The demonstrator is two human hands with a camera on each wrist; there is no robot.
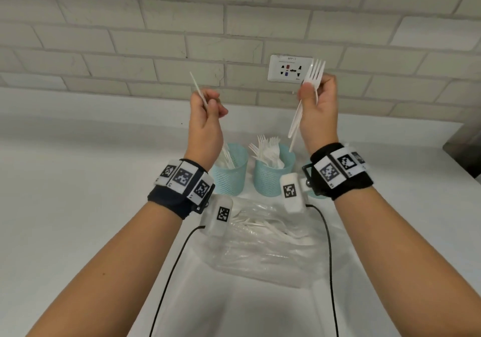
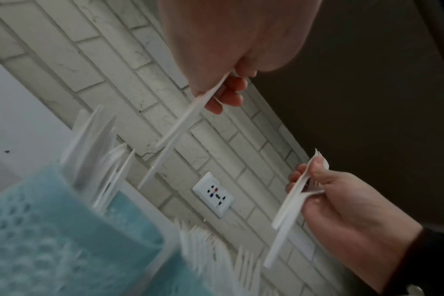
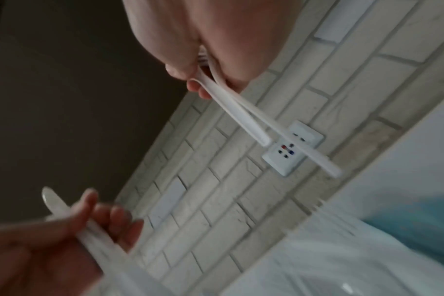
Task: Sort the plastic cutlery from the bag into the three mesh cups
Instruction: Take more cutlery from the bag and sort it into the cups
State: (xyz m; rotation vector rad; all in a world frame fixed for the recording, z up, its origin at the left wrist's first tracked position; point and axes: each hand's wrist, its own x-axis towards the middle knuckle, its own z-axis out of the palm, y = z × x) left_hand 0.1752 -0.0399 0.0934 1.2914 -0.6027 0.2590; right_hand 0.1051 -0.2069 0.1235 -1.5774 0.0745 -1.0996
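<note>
My left hand (image 1: pixel 211 105) is raised above the counter and pinches two thin white plastic knives (image 2: pixel 176 128), blade tips up. Level with it, my right hand (image 1: pixel 313 90) grips two white forks (image 1: pixel 315 72), tines up, handles (image 3: pixel 241 114) hanging below the palm. Three teal mesh cups stand beneath: the left cup (image 1: pixel 230 172) holds knives, the middle cup (image 1: pixel 272 178) holds forks, and the right cup (image 1: pixel 317 195) is almost hidden behind my right wrist. A clear plastic bag (image 1: pixel 263 243) with more white cutlery lies in front of the cups.
A white counter (image 1: pixel 78 167) runs to a pale brick wall with a wall socket (image 1: pixel 290 69). Black cables (image 1: pixel 169 271) trail from both wrist cameras beside the bag. A dark metal object (image 1: pixel 466 151) sits at the right edge.
</note>
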